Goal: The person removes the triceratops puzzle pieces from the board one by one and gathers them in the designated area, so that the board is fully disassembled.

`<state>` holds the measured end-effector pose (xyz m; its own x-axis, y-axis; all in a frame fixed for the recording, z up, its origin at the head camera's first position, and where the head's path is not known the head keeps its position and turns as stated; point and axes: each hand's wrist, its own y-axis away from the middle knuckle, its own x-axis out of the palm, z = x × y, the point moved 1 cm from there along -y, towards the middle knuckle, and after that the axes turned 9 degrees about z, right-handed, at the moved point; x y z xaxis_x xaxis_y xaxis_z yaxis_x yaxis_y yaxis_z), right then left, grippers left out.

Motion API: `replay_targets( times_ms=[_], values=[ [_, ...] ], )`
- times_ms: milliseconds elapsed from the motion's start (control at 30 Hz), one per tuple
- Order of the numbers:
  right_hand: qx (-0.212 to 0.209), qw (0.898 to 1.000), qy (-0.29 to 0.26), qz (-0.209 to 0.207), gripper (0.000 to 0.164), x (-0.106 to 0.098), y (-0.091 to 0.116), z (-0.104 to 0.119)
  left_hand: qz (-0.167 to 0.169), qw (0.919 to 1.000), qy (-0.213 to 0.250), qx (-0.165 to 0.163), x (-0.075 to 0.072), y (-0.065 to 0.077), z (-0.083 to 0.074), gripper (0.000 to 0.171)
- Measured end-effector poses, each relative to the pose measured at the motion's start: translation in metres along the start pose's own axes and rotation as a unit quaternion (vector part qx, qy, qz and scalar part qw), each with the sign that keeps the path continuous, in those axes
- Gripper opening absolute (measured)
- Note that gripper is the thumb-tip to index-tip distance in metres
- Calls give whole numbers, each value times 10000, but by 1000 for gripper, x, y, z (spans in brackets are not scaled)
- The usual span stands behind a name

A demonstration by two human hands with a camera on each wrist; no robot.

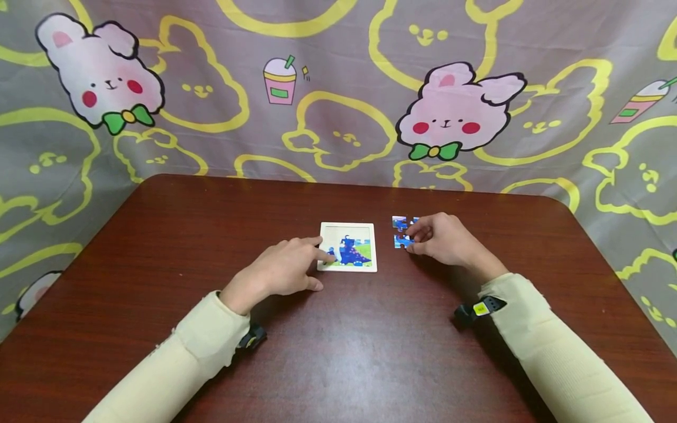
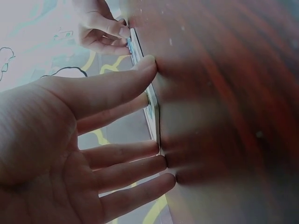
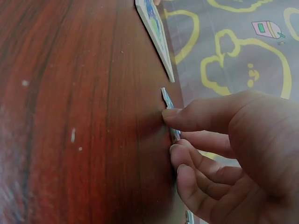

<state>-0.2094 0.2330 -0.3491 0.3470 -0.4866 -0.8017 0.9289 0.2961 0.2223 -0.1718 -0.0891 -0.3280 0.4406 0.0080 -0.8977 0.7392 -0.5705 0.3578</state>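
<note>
A square jigsaw puzzle board [image 1: 346, 224] with a pale border lies on the table, partly filled with a blue dinosaur picture [image 1: 351, 252]. My left hand [image 1: 282, 267] rests at its left side. The index fingertip touches the picture, and the other fingers extend towards the border and tabletop. To the right of the board, my right hand [image 1: 441, 238] pinches a blue puzzle piece [image 3: 170, 100] between thumb and fingers, low at the table. Another loose puzzle piece [image 1: 399, 222] lies just behind it, and a further one is partly covered by the right hand.
The dark red-brown wooden table [image 1: 338, 352] has rounded far corners. Behind it hangs a grey curtain [image 1: 338, 76] printed with rabbits, drinks cups and yellow outlines. Each wrist wears a small black device over a cream sleeve [image 1: 560, 346].
</note>
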Motion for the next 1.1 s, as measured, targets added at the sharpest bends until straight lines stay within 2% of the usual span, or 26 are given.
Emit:
replay_targets(
  times_ms=[367, 700, 900, 1100],
  values=[
    [-24, 10000, 45, -9, 31, -3, -2, 4, -14, 10000, 37, -48, 0, 0, -1, 56],
    [-447, 9989, 68, -78, 30, 10, -16, 33, -57, 9999, 20, 139, 0, -4, -3, 64],
    [-811, 9966, 38, 135, 33, 24, -23, 55, 106, 9998, 43, 166, 1, -7, -7, 65],
    [-1072, 9930, -16, 499, 46, 37, -30, 71, 274, 9995, 61, 175, 2, -8, -7, 64]
  ],
)
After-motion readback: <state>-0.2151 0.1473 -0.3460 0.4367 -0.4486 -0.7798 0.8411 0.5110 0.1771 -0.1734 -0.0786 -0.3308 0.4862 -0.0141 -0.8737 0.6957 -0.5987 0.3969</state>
